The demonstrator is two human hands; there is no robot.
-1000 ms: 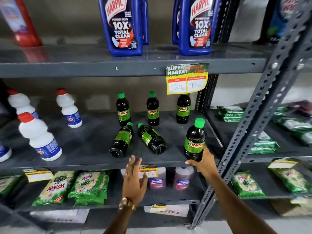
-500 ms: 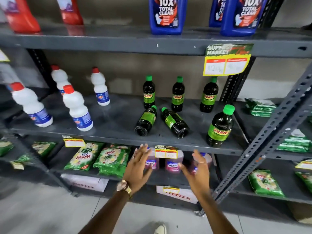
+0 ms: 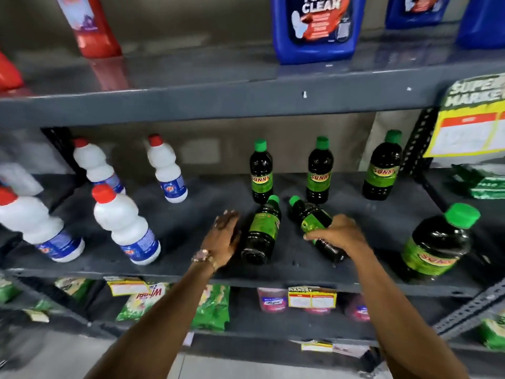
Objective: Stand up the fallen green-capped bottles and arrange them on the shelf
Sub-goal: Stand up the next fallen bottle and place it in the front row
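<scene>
four green-capped bottles stand upright on the shelf (image 3: 175, 236); two lie fallen – right hand (image 3: 338, 233) grasps the right fallen bottle (image 3: 314, 228), left hand (image 3: 222, 236) spread, empty, beside the left fallen bottle (image 3: 262, 231)

- A shop, a supermarket aisle: a grey slotted-steel shelf (image 3: 191, 272) runs in tiers above and below the right hand (image 3: 340, 236).
- Up and right of that hand hangs a yellow price tag (image 3: 470, 132) printed "SUPER MARKET".
- Goods stand in repeated stock: 4 upright green-capped bottles (image 3: 261, 173), white bleach bottles (image 3: 125, 225) beyond the left hand (image 3: 222, 236), blue cleaner jugs (image 3: 314, 26) above.
- Below the hands lie detergent packets (image 3: 210, 307) behind another price label (image 3: 311, 298).
</scene>
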